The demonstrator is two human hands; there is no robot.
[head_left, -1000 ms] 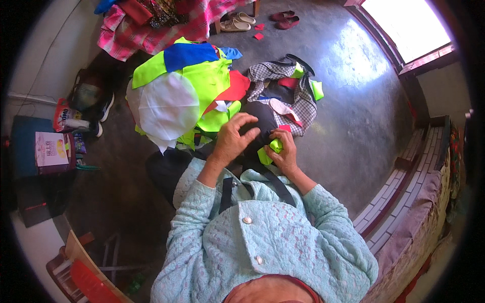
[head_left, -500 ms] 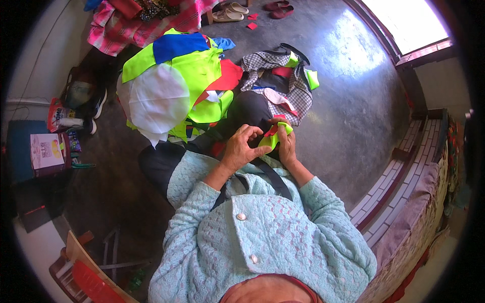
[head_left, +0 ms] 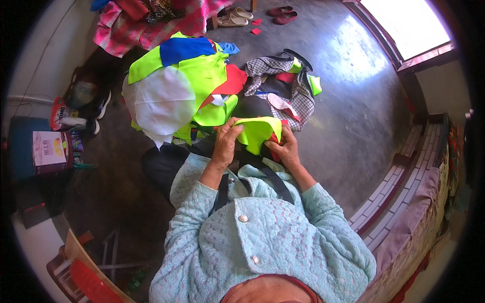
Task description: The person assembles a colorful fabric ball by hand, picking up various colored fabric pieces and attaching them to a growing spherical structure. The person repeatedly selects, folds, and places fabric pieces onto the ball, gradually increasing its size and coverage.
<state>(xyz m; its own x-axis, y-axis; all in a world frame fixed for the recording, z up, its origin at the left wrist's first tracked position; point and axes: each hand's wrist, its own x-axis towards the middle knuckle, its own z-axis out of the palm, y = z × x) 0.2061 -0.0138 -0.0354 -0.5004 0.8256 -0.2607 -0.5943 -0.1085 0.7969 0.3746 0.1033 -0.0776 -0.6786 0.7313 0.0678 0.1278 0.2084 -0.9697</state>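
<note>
A neon yellow-green cloth piece (head_left: 258, 132) is stretched out in front of my lap between both hands. Its left corner is pinched in the fingers of my left hand (head_left: 226, 144). My right hand (head_left: 288, 151) grips the other side, where red cloth (head_left: 276, 140) shows against the yellow-green. Whether the two cloths are joined is too small to tell. Just beyond my left hand rises a heap of scraps, with a white rounded cloth (head_left: 161, 98), a blue piece (head_left: 187, 50) and a red piece (head_left: 231, 81) on top. A checked cloth bag (head_left: 304, 101) holding more scraps lies open beyond my right hand.
Shoes (head_left: 232, 19) and small red scraps (head_left: 256, 31) lie on the grey floor (head_left: 353, 111) at the far side. A pink plaid cloth (head_left: 118, 28) hangs at the far left. A carton (head_left: 48, 147) stands left, a red chair (head_left: 91, 283) near left. A tiled ledge (head_left: 389, 194) runs along the right.
The yellow-green cloth was bunched up near my right hand and is now spread flat between both hands. My left hand has shifted left, away from the right one.
</note>
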